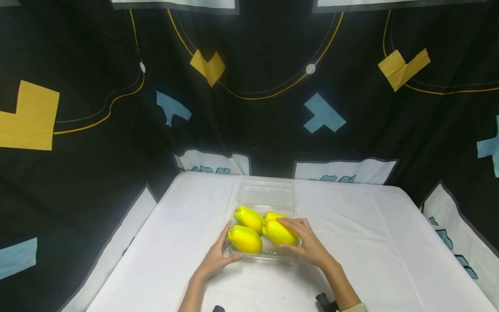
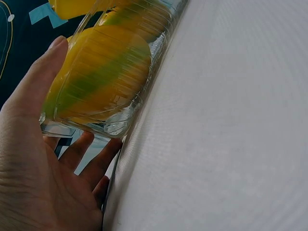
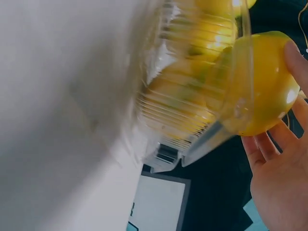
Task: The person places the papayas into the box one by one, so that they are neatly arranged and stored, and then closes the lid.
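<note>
In the head view, the rear-right fruit point(image 1: 272, 215) is being partly hidden by the front-right fruit point(image 1: 278, 233). The panel lettering point(image 1: 212, 170) is being covered below by the table point(image 1: 351, 242). In the left wrist view, an upper fruit point(image 2: 79, 8) is being cropped by the top edge, and the left hand point(image 2: 31, 149) by the left. In the right wrist view, the white cloth point(image 3: 62, 96) is being blurred, and the right hand point(image 3: 281, 178) is being cut off by the right edge.

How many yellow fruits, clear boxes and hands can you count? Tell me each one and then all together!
Yellow fruits: 4
Clear box: 1, with its lid open
Hands: 2, the left hand and the right hand
Total: 7
</note>
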A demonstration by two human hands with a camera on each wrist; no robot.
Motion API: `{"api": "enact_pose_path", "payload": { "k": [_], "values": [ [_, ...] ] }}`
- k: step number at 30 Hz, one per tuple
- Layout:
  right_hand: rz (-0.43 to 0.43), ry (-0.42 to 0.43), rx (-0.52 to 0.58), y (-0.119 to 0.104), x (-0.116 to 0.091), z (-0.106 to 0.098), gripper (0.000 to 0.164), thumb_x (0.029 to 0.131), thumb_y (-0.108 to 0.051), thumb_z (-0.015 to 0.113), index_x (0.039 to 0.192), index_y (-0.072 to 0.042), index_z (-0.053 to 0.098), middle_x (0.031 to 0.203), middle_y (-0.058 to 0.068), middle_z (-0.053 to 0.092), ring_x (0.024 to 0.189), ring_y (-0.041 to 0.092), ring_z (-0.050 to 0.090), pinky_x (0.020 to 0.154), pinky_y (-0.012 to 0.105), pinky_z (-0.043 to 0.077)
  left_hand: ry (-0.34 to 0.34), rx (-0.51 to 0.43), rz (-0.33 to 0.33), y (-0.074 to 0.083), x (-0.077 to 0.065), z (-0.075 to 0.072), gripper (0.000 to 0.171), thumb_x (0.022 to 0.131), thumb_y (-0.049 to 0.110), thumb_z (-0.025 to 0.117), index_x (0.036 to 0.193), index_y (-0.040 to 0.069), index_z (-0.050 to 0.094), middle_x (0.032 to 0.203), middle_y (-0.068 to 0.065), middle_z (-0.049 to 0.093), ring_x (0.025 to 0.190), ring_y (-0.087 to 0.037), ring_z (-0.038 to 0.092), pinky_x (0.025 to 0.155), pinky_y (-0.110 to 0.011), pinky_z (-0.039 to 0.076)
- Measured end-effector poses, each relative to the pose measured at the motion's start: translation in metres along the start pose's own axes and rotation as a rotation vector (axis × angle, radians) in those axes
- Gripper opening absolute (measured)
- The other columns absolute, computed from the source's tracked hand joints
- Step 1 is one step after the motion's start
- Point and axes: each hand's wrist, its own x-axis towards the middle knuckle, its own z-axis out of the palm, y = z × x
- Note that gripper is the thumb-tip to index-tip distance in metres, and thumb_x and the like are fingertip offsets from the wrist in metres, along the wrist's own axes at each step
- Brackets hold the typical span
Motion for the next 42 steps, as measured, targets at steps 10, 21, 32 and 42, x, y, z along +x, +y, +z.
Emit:
{"api": "enact_pose_path", "payload": {
  "k": [10, 21, 32, 42],
  "values": [
    [0.022, -0.07, 0.036, 0.004, -0.004, 0.014, 0.062, 0.079, -0.042, 0.07, 0.135, -0.026, 0.048, 0.135, -0.01, 0.047, 0.116, 0.013, 0.041, 0.094, 0.052, 0.039, -0.004, -0.007, 0.004, 0.0, 0.001, -0.001, 0.098, 0.075, 0.027, 0.075, 0.149, 0.016, 0.012, 0.151, -0.014, 0.016, 0.129, -0.044, 0.03, 0.097, -0.07, 0.019],
    [0.041, -0.101, 0.005, 0.006, -0.007, 0.015, 0.058, 0.079, -0.033, 0.073, 0.132, -0.019, 0.051, 0.132, 0.003, 0.047, 0.12, 0.02, 0.039, 0.099, 0.053, 0.036, -0.006, -0.015, 0.005, -0.001, 0.0, -0.001, 0.097, 0.076, 0.025, 0.075, 0.149, 0.017, 0.012, 0.151, -0.015, 0.016, 0.128, -0.044, 0.031, 0.097, -0.071, 0.017],
    [0.101, -0.116, 0.001, 0.007, -0.007, 0.017, 0.058, 0.076, -0.03, 0.074, 0.129, -0.019, 0.054, 0.122, 0.0, 0.048, 0.113, 0.02, 0.041, 0.096, 0.051, 0.039, 0.006, -0.006, -0.003, -0.001, 0.0, 0.001, 0.097, 0.075, 0.027, 0.075, 0.149, 0.016, 0.014, 0.151, -0.013, 0.017, 0.129, -0.044, 0.03, 0.096, -0.071, 0.018],
    [0.108, -0.129, 0.03, 0.009, -0.005, 0.018, 0.057, 0.076, -0.029, 0.075, 0.129, -0.02, 0.054, 0.121, -0.002, 0.048, 0.113, 0.018, 0.041, 0.096, 0.05, 0.039, 0.001, -0.003, 0.002, -0.001, 0.0, 0.0, 0.097, 0.075, 0.028, 0.075, 0.149, 0.015, 0.013, 0.151, -0.015, 0.017, 0.128, -0.044, 0.031, 0.096, -0.072, 0.017]
  ]
}}
